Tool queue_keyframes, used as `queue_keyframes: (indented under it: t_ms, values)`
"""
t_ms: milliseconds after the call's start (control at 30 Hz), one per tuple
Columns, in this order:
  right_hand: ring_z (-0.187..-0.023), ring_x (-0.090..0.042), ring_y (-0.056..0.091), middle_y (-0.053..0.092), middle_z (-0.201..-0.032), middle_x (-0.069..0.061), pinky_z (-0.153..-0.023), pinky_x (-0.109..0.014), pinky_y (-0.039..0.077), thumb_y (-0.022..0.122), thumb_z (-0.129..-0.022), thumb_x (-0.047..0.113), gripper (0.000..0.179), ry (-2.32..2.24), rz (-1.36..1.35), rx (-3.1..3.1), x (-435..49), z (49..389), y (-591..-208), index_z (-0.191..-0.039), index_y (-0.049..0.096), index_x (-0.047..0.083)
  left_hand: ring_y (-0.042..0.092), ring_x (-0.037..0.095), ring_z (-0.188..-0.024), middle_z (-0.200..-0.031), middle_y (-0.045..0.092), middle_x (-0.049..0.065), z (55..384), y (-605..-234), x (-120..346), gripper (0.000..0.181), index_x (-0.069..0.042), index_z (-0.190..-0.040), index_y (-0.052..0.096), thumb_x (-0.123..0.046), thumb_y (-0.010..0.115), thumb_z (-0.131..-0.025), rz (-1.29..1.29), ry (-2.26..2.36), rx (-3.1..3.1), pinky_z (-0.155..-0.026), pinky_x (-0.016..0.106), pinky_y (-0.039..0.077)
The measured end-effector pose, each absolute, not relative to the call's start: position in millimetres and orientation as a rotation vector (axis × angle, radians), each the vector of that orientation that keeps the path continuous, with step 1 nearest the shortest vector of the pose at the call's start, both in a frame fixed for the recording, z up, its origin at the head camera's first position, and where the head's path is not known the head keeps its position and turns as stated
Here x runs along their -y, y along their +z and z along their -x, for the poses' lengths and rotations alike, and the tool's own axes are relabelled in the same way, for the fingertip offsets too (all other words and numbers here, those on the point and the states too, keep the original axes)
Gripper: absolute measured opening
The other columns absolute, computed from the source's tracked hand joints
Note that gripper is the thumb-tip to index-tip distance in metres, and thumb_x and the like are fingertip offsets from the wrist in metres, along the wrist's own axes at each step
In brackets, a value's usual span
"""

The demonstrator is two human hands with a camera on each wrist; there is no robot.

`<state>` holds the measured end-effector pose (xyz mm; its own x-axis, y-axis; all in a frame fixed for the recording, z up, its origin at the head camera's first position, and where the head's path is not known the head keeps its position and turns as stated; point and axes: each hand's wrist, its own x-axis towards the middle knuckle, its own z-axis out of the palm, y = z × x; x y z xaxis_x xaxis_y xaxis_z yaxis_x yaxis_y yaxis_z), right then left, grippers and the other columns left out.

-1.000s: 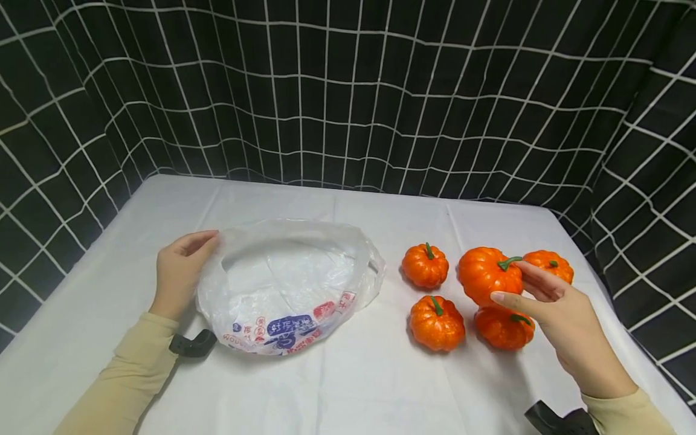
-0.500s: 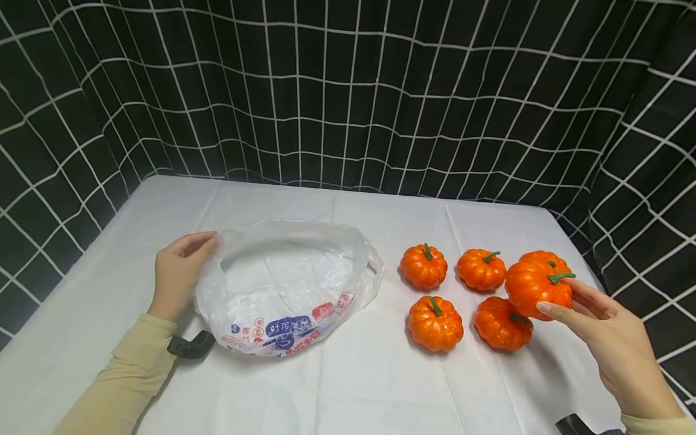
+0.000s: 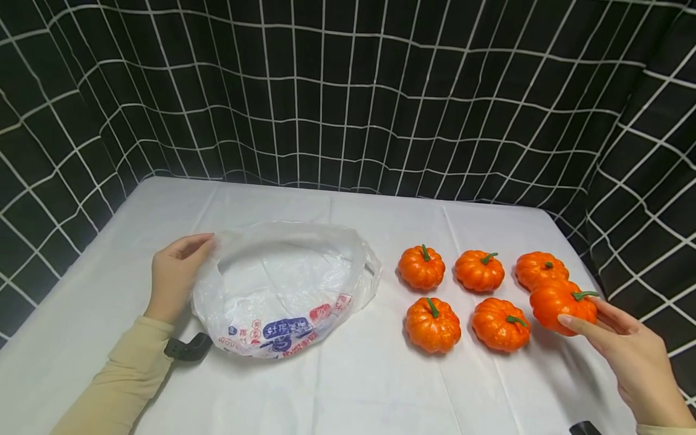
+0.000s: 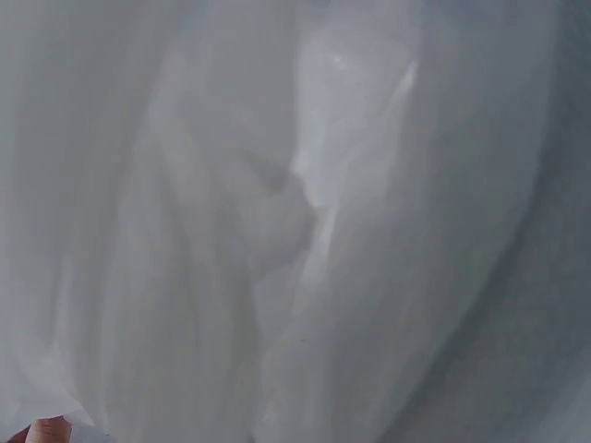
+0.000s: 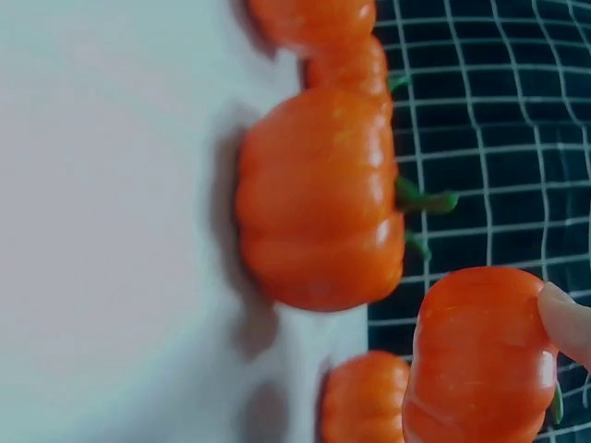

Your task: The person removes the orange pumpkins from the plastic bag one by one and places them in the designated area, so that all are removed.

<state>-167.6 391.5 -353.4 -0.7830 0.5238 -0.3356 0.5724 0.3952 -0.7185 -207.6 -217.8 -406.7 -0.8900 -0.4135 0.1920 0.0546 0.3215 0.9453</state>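
Note:
At the left in the head view, my left hand (image 3: 173,275) pinches the rim of a white plastic bag (image 3: 283,345). The bag lies with its mouth spread open, red and blue print along its near side. In the left wrist view, bag film (image 4: 203,231) fills most of the picture and a fingertip (image 4: 48,431) shows at the lower corner. My right hand (image 3: 633,347) grips a small orange pumpkin (image 3: 560,305) with a green stem, thumb on its near side. This pumpkin is held above the table, its shadow falling below; the right wrist view shows it (image 5: 480,360) apart from the tabletop.
Several similar pumpkins stand in two rows on the white tablecloth (image 3: 370,386): a back row with a left pumpkin (image 3: 421,269), and a front row with a right pumpkin (image 3: 500,326). Black cloth with a white grid (image 3: 348,90) surrounds the table's back and sides.
My right hand has carried the held pumpkin right and slightly nearer, from over the pumpkin rows to their right end. My left hand keeps its hold on the bag rim.

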Motion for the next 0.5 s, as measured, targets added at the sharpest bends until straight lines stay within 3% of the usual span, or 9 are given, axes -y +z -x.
queue_keyframes:
  t_ms: [200, 500]
  values:
    - [-0.145, -0.029, 0.028, 0.019, -0.164, -0.011, -0.116, -0.046, 0.031, 0.074, -0.085, 0.05, 0.1, -1.402, -1.094, -2.517, -400, 169, -362, -0.159, 0.014, 0.019, 0.061, -0.008, -0.1, -0.106, 0.072, -0.013, 207, -406, 217, 0.034, -0.008, -0.117, 0.072, -0.032, 0.071, -0.092, -0.326, -1.589, 2.198, -0.086, 0.009, 0.047]
    - [-0.142, -0.017, 0.032, 0.018, -0.164, -0.009, -0.118, -0.045, 0.029, 0.073, -0.085, 0.049, 0.099, -1.44, -1.132, -2.471, -416, 172, -378, -0.159, 0.015, 0.019, 0.059, -0.008, -0.101, -0.112, 0.073, -0.008, 206, -406, 217, 0.035, -0.009, -0.119, 0.072, -0.033, 0.071, -0.093, -0.339, -1.581, 2.217, -0.087, 0.008, 0.046]
